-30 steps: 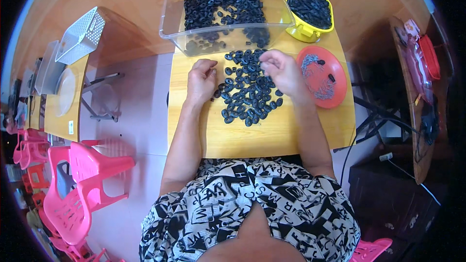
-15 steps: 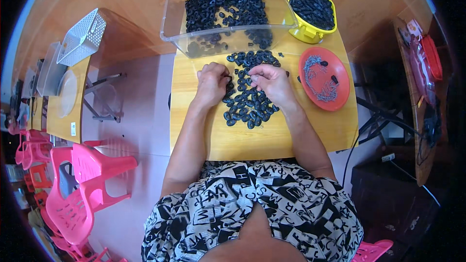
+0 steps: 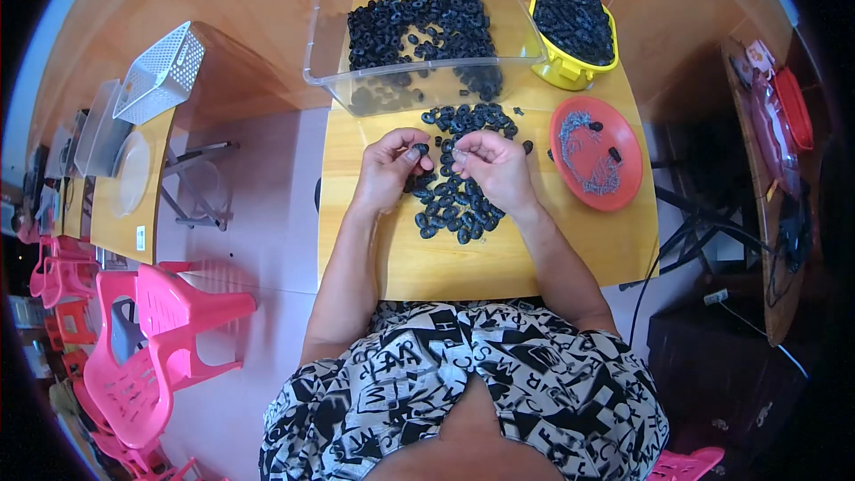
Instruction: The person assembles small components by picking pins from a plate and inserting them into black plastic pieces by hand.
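Observation:
Pinched between thumb and fingers of my left hand (image 3: 390,169) is a small black ring-like part (image 3: 420,150). My right hand (image 3: 497,167) has its thumb and fingertips pressed together just to the right of it; whatever is in that pinch is too small to make out. Beneath and between both hands, a pile of similar black parts (image 3: 450,212) lies on the yellow wooden table (image 3: 356,272). To the right, an orange-red plate (image 3: 628,144) carries small grey metal pieces (image 3: 604,180) and two black parts.
Behind the pile stands a clear plastic bin (image 3: 329,85) with many black parts. A yellow tub (image 3: 563,74) heaped with black pieces is at the far right corner. A side table at left holds a white basket (image 3: 147,89); pink chairs (image 3: 134,374) stand below it.
My left hand has turned and lifted off the pile, bringing the black part into sight. The right hand stays close, slightly lower in the picture. The whole view has shifted a little.

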`<state>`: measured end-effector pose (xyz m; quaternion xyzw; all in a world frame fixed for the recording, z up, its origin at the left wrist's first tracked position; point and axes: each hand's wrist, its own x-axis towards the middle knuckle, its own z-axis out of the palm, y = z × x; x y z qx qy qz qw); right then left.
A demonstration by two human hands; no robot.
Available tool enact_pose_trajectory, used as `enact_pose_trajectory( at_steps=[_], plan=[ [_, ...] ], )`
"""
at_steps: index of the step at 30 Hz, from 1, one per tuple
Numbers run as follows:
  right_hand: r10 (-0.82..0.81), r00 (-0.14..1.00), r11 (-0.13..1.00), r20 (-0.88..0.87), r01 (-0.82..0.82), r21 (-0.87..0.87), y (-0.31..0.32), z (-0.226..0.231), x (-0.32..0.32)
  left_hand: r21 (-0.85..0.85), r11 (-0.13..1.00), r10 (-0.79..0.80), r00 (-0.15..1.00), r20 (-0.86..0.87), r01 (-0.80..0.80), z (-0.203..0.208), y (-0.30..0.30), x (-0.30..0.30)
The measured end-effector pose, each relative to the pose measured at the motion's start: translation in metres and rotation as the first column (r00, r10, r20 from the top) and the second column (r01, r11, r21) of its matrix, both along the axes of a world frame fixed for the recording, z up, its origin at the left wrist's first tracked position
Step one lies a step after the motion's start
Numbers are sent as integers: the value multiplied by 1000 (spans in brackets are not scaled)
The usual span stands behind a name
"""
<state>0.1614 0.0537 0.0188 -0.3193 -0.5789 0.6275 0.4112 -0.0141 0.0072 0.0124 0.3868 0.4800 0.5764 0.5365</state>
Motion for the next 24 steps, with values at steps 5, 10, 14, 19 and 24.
enact_pose_trajectory(
  at_steps=[5,10,14,19,24],
  plan=[
    [-5,1000,999,9,5,35,-5,-1,-4,13,999,-42,962,270,40,1,-4,-1],
    [-103,991,943,87,69,326,-4,-5,-5,80,994,-96,915,392,70,-1,-3,-6],
    [-168,979,843,120,79,532,-10,13,-9,123,988,-146,851,504,97,-5,-1,-9],
    [-152,986,779,62,81,622,-16,19,-13,112,988,-149,830,538,105,-6,-3,-1],
    [-151,984,755,99,51,654,-14,16,-13,120,988,-147,820,553,96,-8,-2,3]
  ],
)
